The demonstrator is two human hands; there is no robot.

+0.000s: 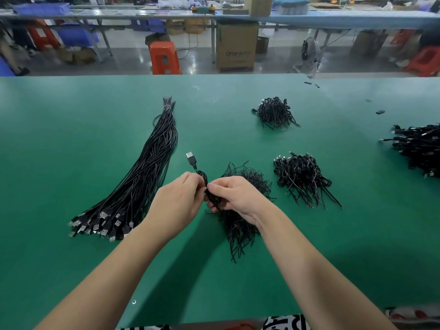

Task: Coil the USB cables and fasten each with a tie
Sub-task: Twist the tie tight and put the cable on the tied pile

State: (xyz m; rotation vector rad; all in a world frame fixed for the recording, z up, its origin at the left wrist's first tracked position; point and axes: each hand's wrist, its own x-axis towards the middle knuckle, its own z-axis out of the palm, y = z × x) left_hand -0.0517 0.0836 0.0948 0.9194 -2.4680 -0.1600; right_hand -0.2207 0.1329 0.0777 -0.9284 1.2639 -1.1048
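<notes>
Both hands are busy on one thin black USB cable (204, 184), already wound into a small coil and held just above the green tabletop (71, 139). The left hand (177, 201) has its fingers curled around the coil's left side, the right hand (234, 195) pinches it from the other side, thumb on top. The cable's silver-tipped USB plug (191, 158) sticks up past the left hand's fingers. I'd guess this is the tie-twisting bit, but the tie itself is too small and dark to make out.

What could go wrong, as I see it: the coil is springy, so if either pinch loosens before the tie is twisted tight, the loops will probably pop open and need rewinding. The loose pile of thin black wire ties (240, 210) sits right under the right hand, so a dropped tie would vanish into it, or a stray one could snag on the coil.

Counts: one cable in hand. One long bundle of uncoiled black cables (147, 167) off to the left of the left hand, far too many to count, plugs fanned toward the person. Three heaps of finished coils: one just right of the right hand (302, 175), one further out beyond it (275, 113), and one well off right at the frame edge (419, 148).
</notes>
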